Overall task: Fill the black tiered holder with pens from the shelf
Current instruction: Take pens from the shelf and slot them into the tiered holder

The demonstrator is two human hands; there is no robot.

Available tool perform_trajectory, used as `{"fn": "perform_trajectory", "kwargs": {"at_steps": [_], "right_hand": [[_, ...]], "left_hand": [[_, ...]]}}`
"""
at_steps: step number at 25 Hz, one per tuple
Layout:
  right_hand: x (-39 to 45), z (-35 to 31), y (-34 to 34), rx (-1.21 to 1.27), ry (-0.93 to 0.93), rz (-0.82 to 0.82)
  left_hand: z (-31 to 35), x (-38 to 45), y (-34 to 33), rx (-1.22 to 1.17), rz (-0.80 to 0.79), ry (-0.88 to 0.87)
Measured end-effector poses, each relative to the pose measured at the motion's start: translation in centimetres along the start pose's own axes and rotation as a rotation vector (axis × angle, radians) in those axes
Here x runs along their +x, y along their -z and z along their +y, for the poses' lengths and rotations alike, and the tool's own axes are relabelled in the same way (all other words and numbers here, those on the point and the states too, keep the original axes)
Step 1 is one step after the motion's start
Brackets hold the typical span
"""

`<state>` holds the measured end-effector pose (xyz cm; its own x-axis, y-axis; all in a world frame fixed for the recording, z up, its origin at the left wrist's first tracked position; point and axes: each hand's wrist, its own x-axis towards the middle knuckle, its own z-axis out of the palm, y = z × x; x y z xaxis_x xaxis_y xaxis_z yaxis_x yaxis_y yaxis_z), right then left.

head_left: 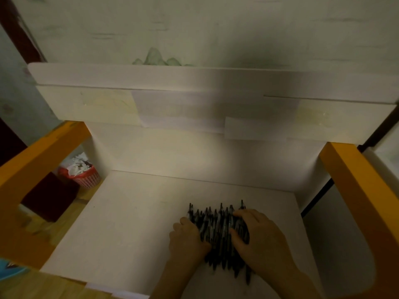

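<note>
A bundle of dark pens (218, 231) lies on a white shelf (121, 223), right of its middle and near the front edge. Their long axes run front to back, with the narrow tips pointing away toward the shelf's rear wall. The left hand (186, 239) cups the bundle's left side, and the right hand (257, 236) curls over its right side, both gripping the pens between them. A red wastebasket (85, 175) stands on the floor at far left

Left grip (187, 239), right grip (257, 235) loosely cupped.
</note>
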<state>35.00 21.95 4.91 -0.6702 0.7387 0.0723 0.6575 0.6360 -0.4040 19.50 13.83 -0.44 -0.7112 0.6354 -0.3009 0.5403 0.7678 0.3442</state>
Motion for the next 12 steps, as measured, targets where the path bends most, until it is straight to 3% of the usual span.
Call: {"fn": "perform_trajectory", "kwargs": {"at_steps": [8,12], "right_hand": [[0.1,0.3,0.5,0.016,0.026,0.006],[0.1,0.1,0.7,0.024,0.027,0.024]], "left_hand": [[-0.7,0.8,0.5,0.056,0.022,-0.146],[-1.6,1.4,1.3,0.07,-0.001,-0.132]]}}
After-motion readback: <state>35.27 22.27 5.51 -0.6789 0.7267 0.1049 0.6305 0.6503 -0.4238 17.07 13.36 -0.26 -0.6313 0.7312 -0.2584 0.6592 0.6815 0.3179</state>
